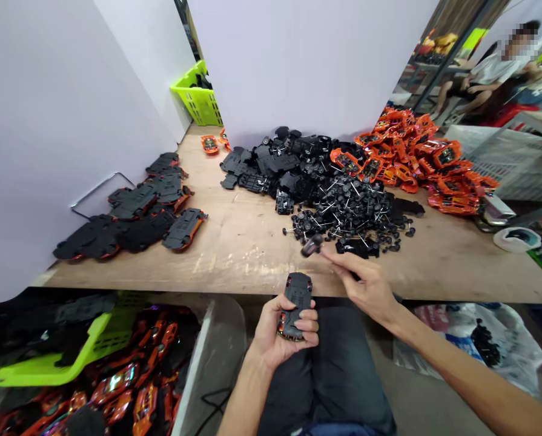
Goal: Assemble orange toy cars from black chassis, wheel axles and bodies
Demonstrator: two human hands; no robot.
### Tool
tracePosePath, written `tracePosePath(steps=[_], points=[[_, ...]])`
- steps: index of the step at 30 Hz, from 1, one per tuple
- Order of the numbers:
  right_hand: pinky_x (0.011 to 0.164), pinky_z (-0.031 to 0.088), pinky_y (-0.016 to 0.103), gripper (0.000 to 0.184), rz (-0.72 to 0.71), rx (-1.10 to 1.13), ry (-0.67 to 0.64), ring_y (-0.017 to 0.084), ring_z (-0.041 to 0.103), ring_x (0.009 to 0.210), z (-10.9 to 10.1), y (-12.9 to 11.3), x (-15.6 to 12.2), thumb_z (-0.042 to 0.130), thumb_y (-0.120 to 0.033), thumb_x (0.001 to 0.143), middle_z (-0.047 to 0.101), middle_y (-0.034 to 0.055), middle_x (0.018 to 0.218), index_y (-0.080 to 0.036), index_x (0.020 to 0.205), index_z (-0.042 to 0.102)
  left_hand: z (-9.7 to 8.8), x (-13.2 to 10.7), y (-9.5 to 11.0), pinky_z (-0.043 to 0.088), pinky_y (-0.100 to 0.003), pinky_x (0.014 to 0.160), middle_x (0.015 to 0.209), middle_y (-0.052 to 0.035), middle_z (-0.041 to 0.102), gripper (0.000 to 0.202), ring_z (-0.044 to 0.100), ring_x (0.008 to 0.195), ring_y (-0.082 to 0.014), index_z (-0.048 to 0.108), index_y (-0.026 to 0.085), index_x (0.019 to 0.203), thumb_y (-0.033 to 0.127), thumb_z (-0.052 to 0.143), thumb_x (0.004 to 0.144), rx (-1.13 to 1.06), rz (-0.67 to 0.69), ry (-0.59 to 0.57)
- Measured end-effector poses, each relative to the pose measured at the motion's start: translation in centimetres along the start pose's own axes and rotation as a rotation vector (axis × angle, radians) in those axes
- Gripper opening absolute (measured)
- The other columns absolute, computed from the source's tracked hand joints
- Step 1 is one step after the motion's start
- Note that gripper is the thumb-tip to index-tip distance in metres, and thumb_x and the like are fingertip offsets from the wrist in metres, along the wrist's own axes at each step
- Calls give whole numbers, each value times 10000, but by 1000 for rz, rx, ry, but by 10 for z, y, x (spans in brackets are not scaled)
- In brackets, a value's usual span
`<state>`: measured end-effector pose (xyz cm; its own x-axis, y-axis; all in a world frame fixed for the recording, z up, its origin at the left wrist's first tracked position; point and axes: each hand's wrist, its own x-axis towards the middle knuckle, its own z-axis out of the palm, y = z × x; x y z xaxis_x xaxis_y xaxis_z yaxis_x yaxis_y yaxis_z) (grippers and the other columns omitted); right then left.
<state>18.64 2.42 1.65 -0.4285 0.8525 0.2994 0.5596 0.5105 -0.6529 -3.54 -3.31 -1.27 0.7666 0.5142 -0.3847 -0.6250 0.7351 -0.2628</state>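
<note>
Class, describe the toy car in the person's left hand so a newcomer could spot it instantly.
Below the wooden table's near edge is the left hand. It grips a toy car, black underside up: the only car in a hand.

Left hand (280, 333) holds car (298, 306) (underside up); right hand (366, 287) pinches wheel (312, 245).

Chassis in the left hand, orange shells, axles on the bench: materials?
The black chassis looks like matte moulded plastic: dull, ribbed surface. The orange car bodies are glossy, painted or plated; plastic or metal can't be told. The axles look like thin steel pins, from their bright glint.
</note>
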Motion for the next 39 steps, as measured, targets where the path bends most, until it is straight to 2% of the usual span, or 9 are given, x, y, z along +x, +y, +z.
tracePosePath(steps=[4, 7, 10, 14, 16, 20, 24, 28, 39], points=[[981, 626, 367, 543, -29, -19, -96, 221, 750, 1127, -15, 6, -22, 490, -76, 991, 761, 12, 1290, -351, 1432, 646, -1, 1, 1, 418, -236, 609, 757, 14, 446, 304, 462, 583, -75, 627, 37, 992, 178, 634, 722, 34, 16, -21], [1054, 592, 405, 481, 41, -28, -35, 239, 716, 1210, -19, 8, -19, 521, -152, 1030, 731, 21, 1356, -344, 1460, 619, -2, -1, -4, 471, -257, 645, 801, -37, 550, 276, 522, 623, -92, 661, 38, 950, 196, 680, 724, 140, 83, 25], [1036, 586, 448, 412, 62, -41, -11, 259, 707, 1187, -9, 12, -4, 543, -210, 1044, 737, 61, 1322, -311, 1430, 645, -2, -9, -15, 543, -314, 749, 965, -135, 678, 339, 644, 784, -170, 717, 33, 1008, 212, 769, 724, 441, 253, 181], [1070, 508, 551, 324, 51, -104, 138, 310, 639, 1221, 8, 8, 7, 547, -212, 1031, 702, 107, 1284, -301, 1284, 730, 4, -20, -24, 575, -326, 775, 966, -83, 735, 471, 679, 819, -186, 748, 122, 1155, 252, 894, 727, 779, 528, 288], [1075, 517, 508, 312, 111, 98, 220, 282, 648, 1208, 15, -5, 1, 570, -262, 1034, 684, 99, 1282, -300, 1327, 669, 11, -16, -20, 576, -351, 892, 1017, -67, 762, 490, 710, 919, -207, 750, 168, 1143, 268, 930, 698, 796, 722, 239], [963, 603, 365, 418, 227, 571, 151, 233, 710, 1107, 35, -33, -19, 766, -365, 926, 698, 61, 1236, -290, 1294, 582, 22, -4, 2, 540, -385, 1031, 1124, -68, 785, 461, 726, 1085, -252, 748, 205, 1092, 283, 945, 683, 851, 963, 152], [976, 589, 383, 240, 210, 454, 260, 245, 709, 1080, 46, -28, -25, 761, -292, 932, 727, 57, 1123, -268, 1145, 654, 27, -3, 29, 557, -399, 1021, 1182, -83, 783, 418, 730, 1114, -270, 759, 224, 1123, 277, 915, 739, 1320, 930, 162], [975, 593, 398, 340, 117, 326, 218, 258, 706, 1095, 39, -4, -24, 784, -279, 910, 718, 74, 1177, -265, 1225, 657, 24, 0, 46, 570, -379, 979, 1114, -76, 803, 364, 749, 1053, -267, 799, 233, 1099, 267, 903, 753, 1754, 945, 156], [886, 599, 367, 160, 32, 149, 405, 246, 723, 981, 64, -2, -26, 633, -212, 999, 742, 76, 1039, -238, 1157, 639, 8, 14, 44, 580, -348, 898, 1042, -46, 821, 313, 767, 957, -255, 807, 248, 1054, 259, 884, 750, 1676, 969, 342]])
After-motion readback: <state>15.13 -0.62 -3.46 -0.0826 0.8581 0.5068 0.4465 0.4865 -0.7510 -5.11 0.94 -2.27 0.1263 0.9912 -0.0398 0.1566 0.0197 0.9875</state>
